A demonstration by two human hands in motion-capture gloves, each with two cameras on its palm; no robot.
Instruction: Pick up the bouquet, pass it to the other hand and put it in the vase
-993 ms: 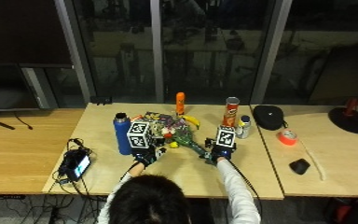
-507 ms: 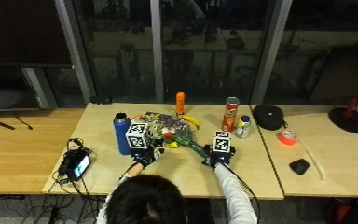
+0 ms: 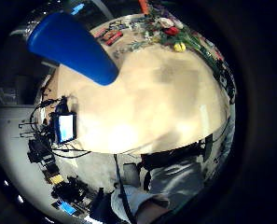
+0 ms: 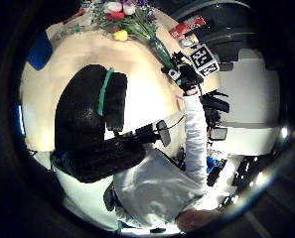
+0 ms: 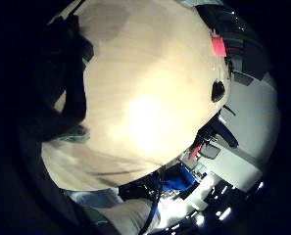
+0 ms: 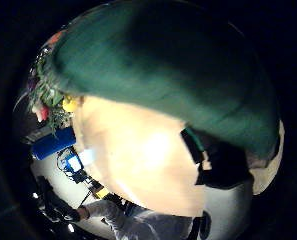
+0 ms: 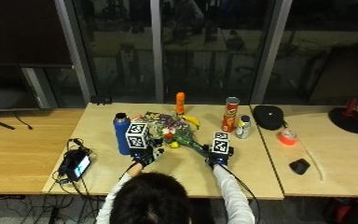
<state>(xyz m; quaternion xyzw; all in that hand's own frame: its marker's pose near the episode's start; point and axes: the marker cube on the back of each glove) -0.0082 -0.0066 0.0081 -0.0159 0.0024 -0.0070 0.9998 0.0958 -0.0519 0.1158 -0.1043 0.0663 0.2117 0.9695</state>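
Both forearms reached forward; left hand (image 7: pixel 147 155) hovered, fingers relaxed; right hand (image 7: pixel 216 158) gripped bouquet stems (image 7: pixel 194 144).

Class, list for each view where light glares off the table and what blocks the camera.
Right little finger side palm view: a bright glare patch on the table. Right thumb side palm view: the bouquet fills much of it. Left thumb side palm view: the left hand blocks the middle. Outside view: dark windows.

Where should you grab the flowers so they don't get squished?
Judging by how it lies, hold the bouquet by its green stems, coming from the near side by the right hand. The stems are a slim bundle pointing toward that hand; the blooms fan out at the far end.
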